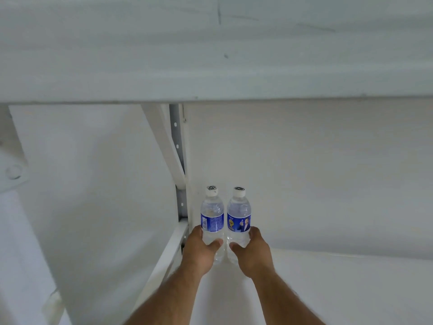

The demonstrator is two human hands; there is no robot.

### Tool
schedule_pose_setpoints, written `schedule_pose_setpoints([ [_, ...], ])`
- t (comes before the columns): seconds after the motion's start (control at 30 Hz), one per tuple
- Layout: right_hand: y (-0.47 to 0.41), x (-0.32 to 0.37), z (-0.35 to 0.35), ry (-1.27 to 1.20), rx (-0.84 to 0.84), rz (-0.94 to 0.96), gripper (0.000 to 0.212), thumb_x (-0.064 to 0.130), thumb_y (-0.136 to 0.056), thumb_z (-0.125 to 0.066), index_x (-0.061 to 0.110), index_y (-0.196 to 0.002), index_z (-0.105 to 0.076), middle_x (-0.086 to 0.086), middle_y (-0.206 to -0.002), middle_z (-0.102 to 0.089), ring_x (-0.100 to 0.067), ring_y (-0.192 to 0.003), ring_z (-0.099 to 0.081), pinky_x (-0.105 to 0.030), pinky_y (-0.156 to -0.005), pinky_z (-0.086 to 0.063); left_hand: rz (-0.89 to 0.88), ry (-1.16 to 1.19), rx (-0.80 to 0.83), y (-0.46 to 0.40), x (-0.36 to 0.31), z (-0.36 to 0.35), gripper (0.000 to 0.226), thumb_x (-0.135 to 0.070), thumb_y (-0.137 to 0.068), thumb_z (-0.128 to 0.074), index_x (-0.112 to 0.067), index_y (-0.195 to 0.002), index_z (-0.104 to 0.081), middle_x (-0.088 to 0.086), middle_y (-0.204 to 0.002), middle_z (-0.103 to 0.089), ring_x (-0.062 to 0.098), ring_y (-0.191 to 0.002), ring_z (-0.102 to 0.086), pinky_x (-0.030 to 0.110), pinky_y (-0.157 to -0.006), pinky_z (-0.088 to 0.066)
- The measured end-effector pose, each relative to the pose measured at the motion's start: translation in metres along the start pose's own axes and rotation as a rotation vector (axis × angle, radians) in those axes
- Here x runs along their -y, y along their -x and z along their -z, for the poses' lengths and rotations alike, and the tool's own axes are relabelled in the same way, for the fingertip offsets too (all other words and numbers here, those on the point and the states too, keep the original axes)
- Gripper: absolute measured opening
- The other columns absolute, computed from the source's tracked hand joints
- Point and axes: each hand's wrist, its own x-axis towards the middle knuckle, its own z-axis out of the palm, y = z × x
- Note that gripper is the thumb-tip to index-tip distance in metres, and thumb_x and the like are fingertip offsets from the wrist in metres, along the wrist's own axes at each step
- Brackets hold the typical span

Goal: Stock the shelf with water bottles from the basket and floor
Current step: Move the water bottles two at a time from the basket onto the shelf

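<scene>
1. Head view, the hands: the left hand (201, 250) is wrapped round the lower body of the left clear plastic water bottle with a blue label and white cap (212, 219), thumb across the front. The right hand (253, 250) is clamped the same way on the right clear plastic water bottle with a blue label and white cap (239, 219). Each hand holds its own bottle, and the two hands are close side by side
2. Head view, the bottles: both stand upright, long axes vertical and parallel, caps up. They are just beside each other; whether they touch I cannot tell. They sit straight ahead of the hands, at the far end of both forearms, so neither hand is nearer
3. Head view, the place: the bottles are at the back left corner of the white flat shelf board (328, 289), near the grey perforated metal upright (180, 207) and the white back panel (304, 172). Their bases look to be on or just above the board; the fingers hide the contact
4. Judgement: the coming move turns on that vertical axis. If the bases are seated, the hands need only let go and draw straight back without tipping the bottles
</scene>
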Motion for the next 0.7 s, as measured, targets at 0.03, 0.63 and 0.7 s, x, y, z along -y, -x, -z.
schedule_pose_setpoints([
  [0.03,-0.001,0.0,-0.002,-0.007,-0.003,0.006,0.045,0.024,-0.083,-0.074,0.027,-0.118,-0.047,0.01,-0.102,-0.061,-0.013,-0.086,-0.058,-0.023,-0.076,-0.043,0.002,0.004,-0.002,-0.001,0.0,0.0,0.056,-0.019,-0.078,-0.08,-0.019,-0.129,-0.055,0.001,-0.124,-0.065,0.022,-0.109,-0.063,0.043,-0.099,-0.05],
  [0.63,0.043,0.02,0.034,0.226,0.117,-0.12,0.068,0.038,-0.09,-0.063,0.013,-0.146,-0.034,-0.008,-0.136,-0.056,-0.027,-0.122,-0.055,-0.033,-0.093,-0.049,0.074,-0.234,-0.002,0.048,-0.007,0.011,0.073,-0.021,-0.086,-0.071,-0.018,-0.149,-0.033,0.005,-0.148,-0.047,0.022,-0.132,-0.048,0.032,-0.108,-0.04],
  [0.7,0.065,0.028,0.049,0.331,0.158,-0.081,0.06,0.043,-0.09,-0.06,0.015,-0.139,-0.042,-0.006,-0.133,-0.058,-0.027,-0.121,-0.054,-0.034,-0.093,-0.046,0.032,-0.423,0.052,0.077,-0.016,0.022,0.071,-0.028,-0.087,-0.068,-0.019,-0.148,-0.034,0.005,-0.147,-0.047,0.023,-0.132,-0.048,0.033,-0.108,-0.04],
])
